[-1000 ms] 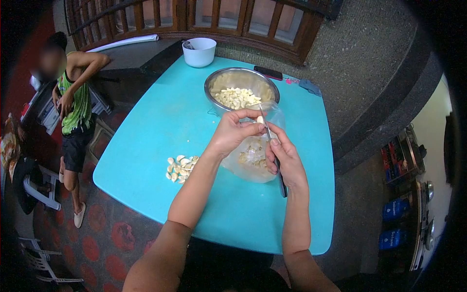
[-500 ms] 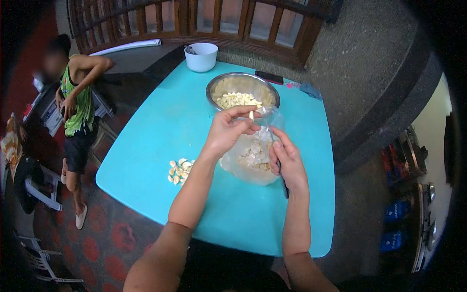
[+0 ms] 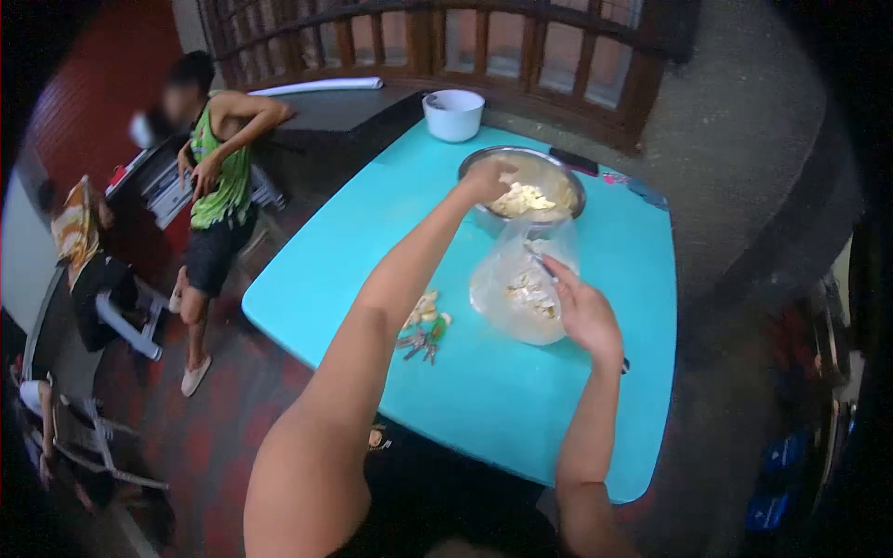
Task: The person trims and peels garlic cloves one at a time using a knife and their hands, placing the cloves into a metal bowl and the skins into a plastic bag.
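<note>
My left hand (image 3: 487, 180) reaches over the near left rim of a steel bowl (image 3: 579, 197), fingers stretched out and slightly blurred, with no clove visible in them. Inside the bowl lie pale peeled garlic cloves (image 3: 523, 199). My right hand (image 3: 588, 318) is closed around a knife (image 3: 625, 366); the blade points at the mouth of a clear plastic bag (image 3: 493, 296). Papery garlic peels (image 3: 532, 296) fill part of that bag. Unpeeled garlic cloves (image 3: 423, 309) sit beside my left forearm, partly covered by it, near a bunch of keys (image 3: 423, 344).
The turquoise table (image 3: 502, 409) also carries a white bowl (image 3: 454, 117) at the far end, a dark phone-like object (image 3: 573, 162) and a bluish cloth (image 3: 647, 193). A person in a green top (image 3: 223, 177) stands at the left. Wooden window bars (image 3: 437, 42) run behind.
My left hand has moved from above the bag, where it held a garlic clove, forward to the steel bowl. My right hand stays by the bag with the knife. The view has turned left.
</note>
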Motion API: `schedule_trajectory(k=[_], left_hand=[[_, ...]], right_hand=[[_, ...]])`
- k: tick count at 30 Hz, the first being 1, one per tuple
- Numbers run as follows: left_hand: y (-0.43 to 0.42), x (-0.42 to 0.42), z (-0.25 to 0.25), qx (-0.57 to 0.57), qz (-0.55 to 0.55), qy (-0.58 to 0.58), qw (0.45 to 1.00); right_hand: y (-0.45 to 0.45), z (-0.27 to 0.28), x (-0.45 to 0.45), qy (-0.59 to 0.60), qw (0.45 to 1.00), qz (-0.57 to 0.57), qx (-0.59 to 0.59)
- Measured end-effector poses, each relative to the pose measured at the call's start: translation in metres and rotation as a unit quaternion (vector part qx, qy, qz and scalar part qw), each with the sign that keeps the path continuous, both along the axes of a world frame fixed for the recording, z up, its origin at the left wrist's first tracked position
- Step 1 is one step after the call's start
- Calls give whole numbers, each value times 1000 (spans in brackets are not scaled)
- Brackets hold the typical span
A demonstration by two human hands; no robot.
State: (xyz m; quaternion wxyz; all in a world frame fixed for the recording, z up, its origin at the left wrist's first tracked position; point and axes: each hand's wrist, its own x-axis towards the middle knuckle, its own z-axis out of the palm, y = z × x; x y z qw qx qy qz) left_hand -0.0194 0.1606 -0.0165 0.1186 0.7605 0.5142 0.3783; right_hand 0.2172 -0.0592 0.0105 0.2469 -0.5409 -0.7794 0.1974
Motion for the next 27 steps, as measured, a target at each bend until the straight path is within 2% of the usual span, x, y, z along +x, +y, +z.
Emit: schedule_trajectory(k=[1, 4, 8, 10, 13, 16, 20, 25, 27], left_hand=[[-11, -7, 3, 32, -9, 20, 999], [-48, -32, 12, -13, -47, 12, 999], [-88, -79, 2, -188, -76, 149, 968], [-111, -98, -15, -261, -41, 128, 956], [-148, -107, -29, -304, 4, 143, 942], [-155, -117, -63, -208, 39, 232, 950], [-159, -118, -92, -225, 92, 304, 921], [-165, -112, -91, -242, 111, 260, 928], [-165, -115, -92, -226, 104, 243, 937]], right_hand=[[2, -4, 0, 5, 1000, 10, 3], [6, -11, 4, 6, 1000, 26, 16], [15, -26, 3, -26, 999, -8, 19], [10, -19, 0, -46, 998, -32, -3], [10, -11, -3, -70, 995, -73, -8], [17, -19, -7, -55, 991, -119, 42], [20, -20, -12, -40, 990, -119, 69], [13, -15, -13, -2, 990, -115, 86], [9, -8, -13, 36, 993, -98, 54]])
